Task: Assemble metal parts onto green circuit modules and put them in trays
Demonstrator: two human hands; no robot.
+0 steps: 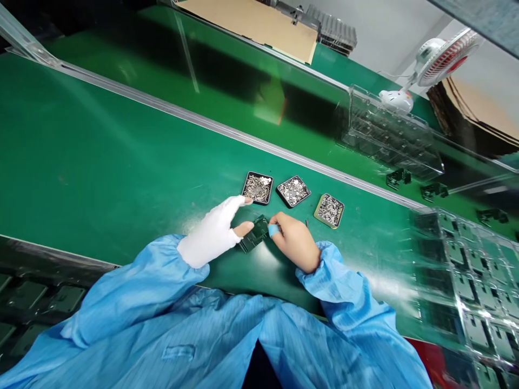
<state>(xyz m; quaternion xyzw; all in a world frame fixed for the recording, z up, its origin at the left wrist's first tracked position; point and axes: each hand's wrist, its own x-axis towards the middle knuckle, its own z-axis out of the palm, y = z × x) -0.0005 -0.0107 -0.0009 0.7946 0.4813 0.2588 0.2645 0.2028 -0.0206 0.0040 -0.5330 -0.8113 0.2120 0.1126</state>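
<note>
Between my hands is a small dark green part (259, 231) with slots along its lower edge; I cannot tell its exact kind. My left hand (214, 229), in a white glove with bare fingertips, has its thumb against the part's left side. Its index finger stretches apart from the thumb toward a square tray of small metal pieces (258, 188). My right hand (294, 237) has a blue wrap on one finger and pinches the part's right edge; its fingertips are partly hidden. A second metal-piece tray (293, 191) and a yellowish-edged one (330, 210) lie just beyond.
Clear plastic trays with compartments (474, 270) hold several parts at the right. Another clear tray (389, 132) stands behind the metal rail (227, 128), near loose dark parts (398, 178). A white fan (430, 65) is at the back right. More filled trays (36, 297) sit lower left.
</note>
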